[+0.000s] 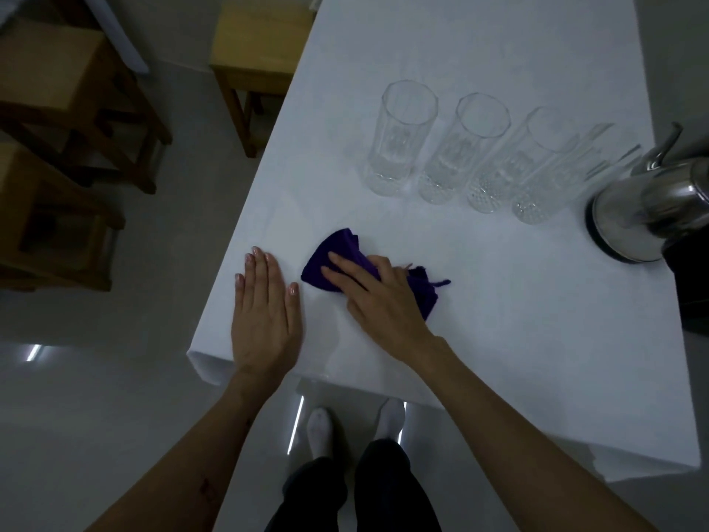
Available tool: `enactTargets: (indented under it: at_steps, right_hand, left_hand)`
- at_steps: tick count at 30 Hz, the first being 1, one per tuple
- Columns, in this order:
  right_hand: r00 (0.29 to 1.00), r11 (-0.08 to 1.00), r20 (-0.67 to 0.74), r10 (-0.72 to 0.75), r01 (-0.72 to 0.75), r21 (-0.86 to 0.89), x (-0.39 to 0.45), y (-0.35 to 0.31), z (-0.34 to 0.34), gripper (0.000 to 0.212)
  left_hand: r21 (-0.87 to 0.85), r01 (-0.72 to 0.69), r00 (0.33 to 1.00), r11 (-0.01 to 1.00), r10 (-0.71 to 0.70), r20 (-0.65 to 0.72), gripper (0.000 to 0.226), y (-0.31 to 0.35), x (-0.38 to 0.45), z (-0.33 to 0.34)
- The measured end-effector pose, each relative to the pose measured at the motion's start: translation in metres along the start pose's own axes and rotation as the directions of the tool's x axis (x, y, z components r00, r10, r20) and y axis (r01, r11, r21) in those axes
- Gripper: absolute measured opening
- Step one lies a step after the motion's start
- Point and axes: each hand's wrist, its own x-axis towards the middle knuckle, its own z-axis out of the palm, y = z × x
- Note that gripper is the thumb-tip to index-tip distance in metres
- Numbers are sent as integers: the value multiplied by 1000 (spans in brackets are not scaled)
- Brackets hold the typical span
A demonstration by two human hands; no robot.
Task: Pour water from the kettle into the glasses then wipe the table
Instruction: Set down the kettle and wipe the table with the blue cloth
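A purple cloth point(343, 251) lies crumpled on the white table point(518, 320), near its front left part. My right hand point(378, 297) presses down on the cloth, fingers spread over it. My left hand point(264, 312) rests flat and open on the table just left of the cloth, by the table's left edge. Several tall clear glasses point(403, 140) stand in a row behind the cloth. A steel kettle point(652, 209) sits on a dark base at the right edge, its spout pointing up toward the back.
Wooden stools point(253, 51) and chairs point(65, 120) stand on the grey floor left of the table. My legs and white socks point(322, 428) show below the table's front edge. A dark object point(690, 278) sits by the kettle.
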Motion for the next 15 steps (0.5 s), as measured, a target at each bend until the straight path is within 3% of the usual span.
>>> enactTargets:
  at_steps: [4,7,9,11,15]
  right_hand:
    - [999,997,-18,-46,44,-62,-28,22,-12,50]
    - [982,978,-89,167,-176,-108,-33,42,-22,52]
    - [926,925,-137,351,-366,-102,-15,44,-22,53]
    - [890,891,-131,436,-448,-74,12,36,-18,53]
    - [945,946,-83,315,-320,-44,45,5,-6,54]
  left_hand:
    - [-8,-15,1000,1000,15,-9,62,-2,-1,0]
    - [-6,-18,1000,1000,18,-13,62,-2,-1,0]
    - [-9,-14,1000,1000,14,-14,63,-1,-1,0]
    - [-8,-12,1000,1000,12,-12,64,-1,-1,0]
    - [-14,-20,1000,1000,20,-16,62,-2,-1,0]
